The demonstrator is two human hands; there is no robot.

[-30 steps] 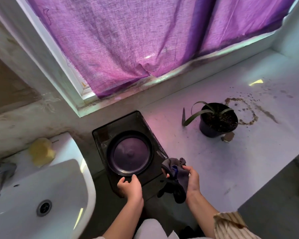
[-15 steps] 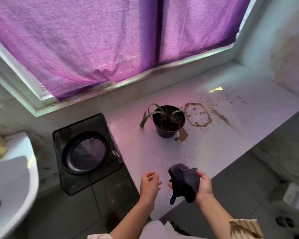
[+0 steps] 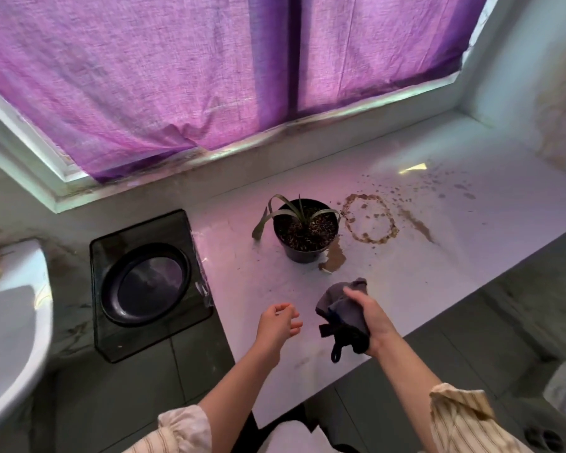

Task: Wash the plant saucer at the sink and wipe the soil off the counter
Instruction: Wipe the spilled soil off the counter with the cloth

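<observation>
While the right hand (image 3: 368,317) clenches its fingers round a bunched dark cloth (image 3: 342,317) above the desk (image 3: 438,266), the left hand (image 3: 278,323) hangs relaxed, holding nothing. Soil (image 3: 370,219) rings the spot right of the plant pot (image 3: 304,230); the saucer (image 3: 146,282) sits on a dark stand beside the sink (image 3: 10,338). Best to spread the cloth flat, sweep the soil inward, and avoid knocking the pot.

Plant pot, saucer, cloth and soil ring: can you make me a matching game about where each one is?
Things:
1. plant pot
2. saucer
3. cloth
4. soil ring

Places:
A. gripped in the right hand
B. on the dark stand beside the sink
C. on the counter, right of the pot
D. upright on the counter, below the curtain

Pairs: 1-D, 2-B, 3-A, 4-C
</observation>
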